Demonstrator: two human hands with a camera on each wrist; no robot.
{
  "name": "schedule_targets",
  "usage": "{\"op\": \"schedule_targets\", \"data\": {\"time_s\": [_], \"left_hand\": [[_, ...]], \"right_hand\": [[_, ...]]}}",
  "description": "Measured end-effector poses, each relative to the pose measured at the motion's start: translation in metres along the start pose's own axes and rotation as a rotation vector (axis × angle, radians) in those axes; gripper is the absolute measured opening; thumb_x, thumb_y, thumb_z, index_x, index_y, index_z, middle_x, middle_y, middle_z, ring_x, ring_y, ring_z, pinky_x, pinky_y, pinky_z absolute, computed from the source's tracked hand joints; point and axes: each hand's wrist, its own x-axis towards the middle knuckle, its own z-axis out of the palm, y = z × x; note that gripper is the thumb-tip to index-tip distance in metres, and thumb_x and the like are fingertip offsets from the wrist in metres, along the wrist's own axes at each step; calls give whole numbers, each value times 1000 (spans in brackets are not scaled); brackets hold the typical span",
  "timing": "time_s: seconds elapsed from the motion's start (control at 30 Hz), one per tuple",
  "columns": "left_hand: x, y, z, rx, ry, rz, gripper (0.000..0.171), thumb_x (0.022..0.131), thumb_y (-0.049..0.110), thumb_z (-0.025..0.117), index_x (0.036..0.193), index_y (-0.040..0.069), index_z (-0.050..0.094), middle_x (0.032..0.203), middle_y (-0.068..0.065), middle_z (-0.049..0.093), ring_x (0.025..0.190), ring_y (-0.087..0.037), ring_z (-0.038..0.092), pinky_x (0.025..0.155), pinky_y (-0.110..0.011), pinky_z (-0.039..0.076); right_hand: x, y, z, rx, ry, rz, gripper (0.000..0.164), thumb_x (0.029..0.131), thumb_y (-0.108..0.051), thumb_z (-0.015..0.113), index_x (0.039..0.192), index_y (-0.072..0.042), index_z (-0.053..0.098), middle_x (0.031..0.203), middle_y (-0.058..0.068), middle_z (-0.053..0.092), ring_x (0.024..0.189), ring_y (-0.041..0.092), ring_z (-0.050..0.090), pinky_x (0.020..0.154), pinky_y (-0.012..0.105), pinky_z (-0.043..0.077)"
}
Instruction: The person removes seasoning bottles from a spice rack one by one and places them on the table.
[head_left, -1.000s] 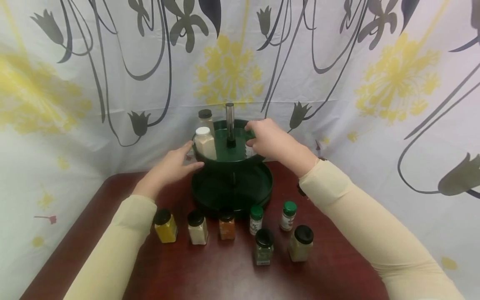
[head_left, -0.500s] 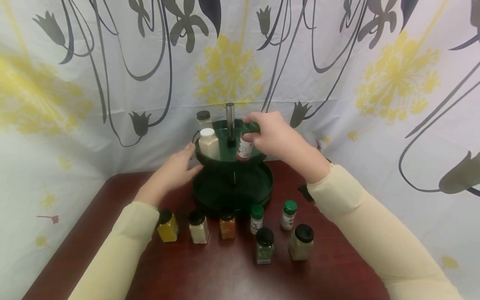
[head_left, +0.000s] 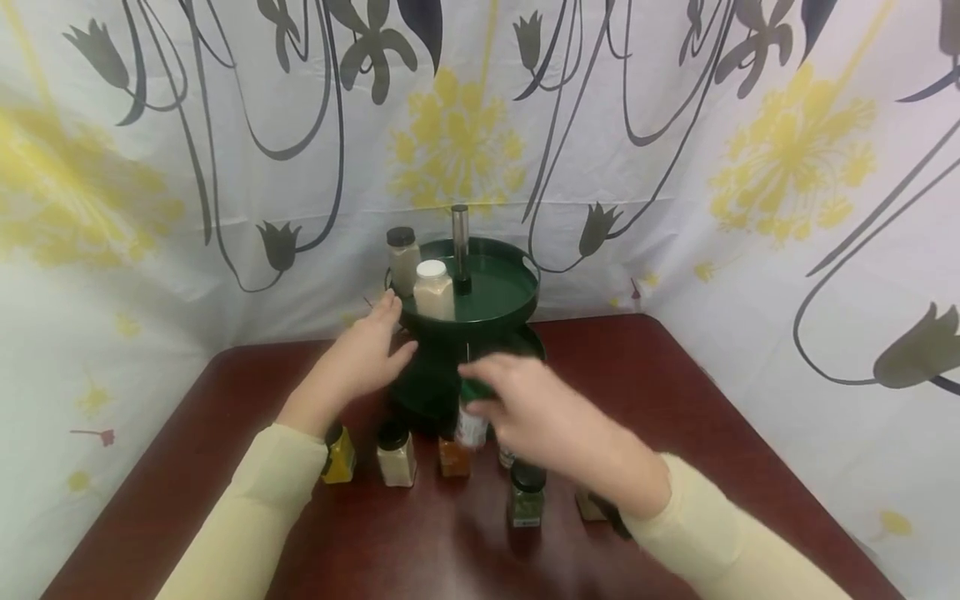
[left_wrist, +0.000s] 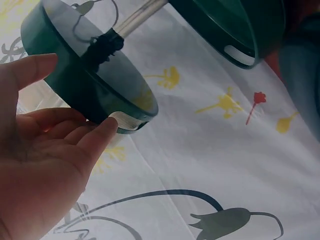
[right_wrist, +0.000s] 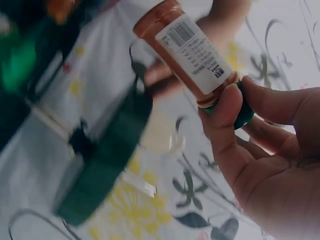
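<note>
My right hand (head_left: 536,417) pinches a small spice jar (head_left: 471,427) by its green cap, above the table in front of the two-tier green turntable. In the right wrist view, the jar (right_wrist: 187,52) holds reddish-brown spice and carries a white barcode label. My left hand (head_left: 352,358) is at the left edge of the upper tray (head_left: 495,315), thumb spread from the fingers. In the left wrist view, the fingertips touch that tray (left_wrist: 65,75) near its handle slot. A white-capped jar (head_left: 433,293) and a black-capped jar (head_left: 403,260) stand on the upper tray.
Along the red-brown table (head_left: 262,500) stand a yellow jar (head_left: 340,460), a cream jar (head_left: 396,463), an orange jar (head_left: 453,460) and a green herb jar (head_left: 527,502). My right arm partly covers another jar (head_left: 589,506). The lower tray (head_left: 420,398) sits behind them. A patterned curtain (head_left: 637,167) hangs behind.
My right hand has lifted the green-capped jar off the upper tray and brought it down toward me. The white-capped jar has shifted right as the upper tray turned.
</note>
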Motion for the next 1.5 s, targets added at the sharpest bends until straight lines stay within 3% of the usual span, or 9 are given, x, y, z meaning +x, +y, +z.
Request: {"op": "schedule_targets", "data": {"time_s": [0.23, 0.43, 0.63, 0.77, 1.07, 1.5], "left_hand": [[-7, 3, 2, -9, 8, -7, 74, 98, 38, 52, 149, -7, 25, 157, -22, 12, 139, -36, 23, 109, -52, 28], [-8, 7, 3, -18, 34, 6, 70, 97, 35, 53, 148, -7, 29, 156, -22, 15, 138, -35, 25, 109, -51, 29], [-10, 9, 3, -14, 31, 2, 70, 97, 35, 54, 147, -7, 29, 156, -22, 15, 139, -34, 25, 109, -51, 29], [-11, 9, 2, -9, 44, 1, 71, 97, 35, 54, 147, -8, 29, 156, -23, 16, 138, -35, 25, 109, -51, 30], [-10, 7, 3, 6, 53, -2, 73, 97, 37, 53, 149, -7, 26, 156, -22, 15, 139, -34, 23, 110, -51, 28], [-10, 13, 10, -16, 79, -14, 73, 97, 38, 53, 150, -4, 25, 158, -18, 13, 141, -30, 20, 110, -50, 28]], "right_hand": [[-29, -10, 49, 22, -145, 13, 36, 91, -14, 66, 126, -9, 60, 122, 2, 61, 108, 11, 58, 81, 26, 54], [-36, -8, 80, -71, -211, -3, 42, 78, -4, 70, 119, -11, 62, 111, 0, 60, 96, 10, 59, 71, 22, 54], [-40, -9, 103, -192, -278, -56, 30, 80, -15, 75, 106, -11, 60, 88, -1, 57, 75, 8, 58, 57, 20, 50], [-41, -11, 108, -255, -282, -71, 31, 77, -15, 76, 102, -10, 58, 80, 0, 55, 67, 10, 57, 53, 22, 50], [-38, -14, 108, -256, -263, -36, 28, 78, -17, 77, 99, -12, 60, 76, -2, 55, 65, 10, 57, 53, 22, 50], [-42, -14, 109, -290, -249, -21, 28, 78, -18, 78, 98, -12, 60, 78, -2, 56, 68, 10, 58, 56, 24, 52]]}}
